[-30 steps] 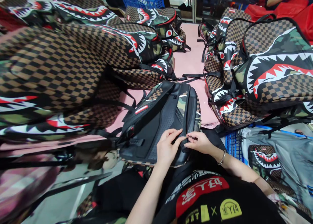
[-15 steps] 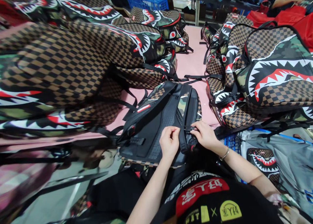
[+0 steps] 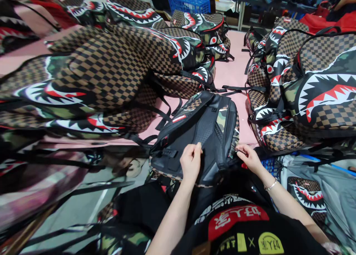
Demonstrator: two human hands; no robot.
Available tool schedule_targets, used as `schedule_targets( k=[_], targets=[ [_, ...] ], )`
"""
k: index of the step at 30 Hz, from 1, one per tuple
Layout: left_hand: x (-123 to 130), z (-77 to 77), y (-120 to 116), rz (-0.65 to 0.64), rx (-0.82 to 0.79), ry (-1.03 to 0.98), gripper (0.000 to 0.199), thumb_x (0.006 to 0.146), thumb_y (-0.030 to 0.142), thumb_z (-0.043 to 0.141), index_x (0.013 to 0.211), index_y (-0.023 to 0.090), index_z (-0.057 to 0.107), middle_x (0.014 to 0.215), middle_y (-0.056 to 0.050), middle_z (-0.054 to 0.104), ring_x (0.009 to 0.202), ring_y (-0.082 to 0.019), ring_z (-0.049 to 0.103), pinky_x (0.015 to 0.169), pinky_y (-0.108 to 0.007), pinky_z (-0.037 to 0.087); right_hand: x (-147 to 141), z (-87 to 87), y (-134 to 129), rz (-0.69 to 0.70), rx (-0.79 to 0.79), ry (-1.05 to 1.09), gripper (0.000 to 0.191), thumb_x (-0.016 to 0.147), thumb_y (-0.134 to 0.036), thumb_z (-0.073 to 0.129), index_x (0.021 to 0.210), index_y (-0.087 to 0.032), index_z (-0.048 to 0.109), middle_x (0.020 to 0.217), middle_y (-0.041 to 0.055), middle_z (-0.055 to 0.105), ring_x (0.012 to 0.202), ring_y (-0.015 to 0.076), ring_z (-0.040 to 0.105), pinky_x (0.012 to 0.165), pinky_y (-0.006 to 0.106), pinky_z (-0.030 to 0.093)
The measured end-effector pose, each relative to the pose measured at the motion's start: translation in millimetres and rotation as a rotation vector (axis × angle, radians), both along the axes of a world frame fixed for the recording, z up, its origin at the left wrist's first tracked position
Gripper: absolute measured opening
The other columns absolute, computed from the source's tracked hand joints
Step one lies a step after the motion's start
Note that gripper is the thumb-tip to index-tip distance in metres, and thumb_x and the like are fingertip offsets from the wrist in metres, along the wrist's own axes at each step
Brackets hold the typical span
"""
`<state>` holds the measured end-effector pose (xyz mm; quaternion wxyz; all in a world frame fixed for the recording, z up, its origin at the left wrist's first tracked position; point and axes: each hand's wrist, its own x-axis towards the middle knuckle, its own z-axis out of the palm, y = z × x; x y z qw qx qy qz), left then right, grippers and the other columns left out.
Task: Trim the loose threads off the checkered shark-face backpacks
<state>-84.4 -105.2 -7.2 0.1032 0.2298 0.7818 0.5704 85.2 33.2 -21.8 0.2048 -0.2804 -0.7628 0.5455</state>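
Note:
A black backpack (image 3: 191, 136) lies with its padded back and shoulder straps facing up at the near edge of the pink table. Brown-and-black checks and camouflage show along its sides. Over the lower middle of the back panel is my left hand (image 3: 191, 162), closed with thumb and forefinger pressed together. My right hand (image 3: 249, 159) is pinched at the bag's right edge, near the lower end of the right shoulder strap (image 3: 222, 136). Whatever is between the fingers of either hand is too small to make out.
Checked shark-mouth backpacks are piled to the left (image 3: 111, 69) and to the right (image 3: 328, 88). A blue basket (image 3: 189, 3) stands at the back. Below right, a grey bag-like cover (image 3: 333, 180) lies beside a small shark-print piece (image 3: 306, 195). Pink tabletop (image 3: 236, 58) runs between the piles.
My right hand has moved away from my left, from the right shoulder strap out to the bag's edge. My left hand stays pinched over the back panel. The view has turned left.

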Motion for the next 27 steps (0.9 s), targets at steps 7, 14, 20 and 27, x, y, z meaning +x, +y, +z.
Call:
schedule_targets(
  k=[7, 14, 20, 27],
  targets=[
    [29.3, 23.7, 6.7, -0.386, -0.664, 0.202, 0.039, 0.081, 0.056, 0.038, 0.072, 0.02, 0.052, 0.066, -0.005, 0.061, 0.063, -0.02, 0.06, 0.059, -0.028, 0.039, 17.3, -20.5, -28.8, 0.202, -0.164, -0.005, 0.055, 0.062, -0.032, 0.073, 0.113, -0.02, 0.057, 0.059, -0.0082, 0.041, 0.053, 0.0086, 0.04, 0.053, 0.022, 0.035],
    [26.4, 35.3, 19.4, -0.425, -0.849, 0.236, 0.046, 0.066, 0.06, 0.054, 0.073, 0.014, 0.055, 0.075, -0.02, 0.066, 0.08, -0.035, 0.064, 0.069, -0.038, 0.043, 7.9, -25.7, -47.1, 0.073, -0.063, -0.051, 0.021, 0.065, -0.03, 0.071, 0.078, -0.018, 0.061, 0.061, -0.0042, 0.056, 0.053, 0.0103, 0.047, 0.051, 0.022, 0.037],
    [-1.6, 22.8, 11.9, -0.434, -0.476, -0.113, 0.027, 0.063, 0.03, 0.058, 0.043, 0.022, 0.042, 0.04, -0.002, 0.052, 0.057, -0.022, 0.06, 0.065, -0.032, 0.044, 1.6, -18.8, -56.8, -0.052, 0.206, -0.08, 0.012, 0.078, -0.027, 0.056, 0.069, -0.019, 0.056, 0.061, -0.0012, 0.06, 0.054, 0.0118, 0.053, 0.053, 0.022, 0.038],
    [4.3, 9.3, 17.0, -0.238, 0.137, -0.717, 0.023, 0.07, 0.035, 0.058, 0.072, 0.012, 0.059, 0.065, -0.007, 0.066, 0.069, -0.02, 0.066, 0.064, -0.031, 0.052, 3.3, -13.8, -77.4, 0.223, 0.492, -0.094, 0.021, 0.065, -0.007, 0.048, 0.077, -0.02, 0.06, 0.07, 0.0013, 0.064, 0.068, 0.0151, 0.059, 0.064, 0.024, 0.044]
  ],
)
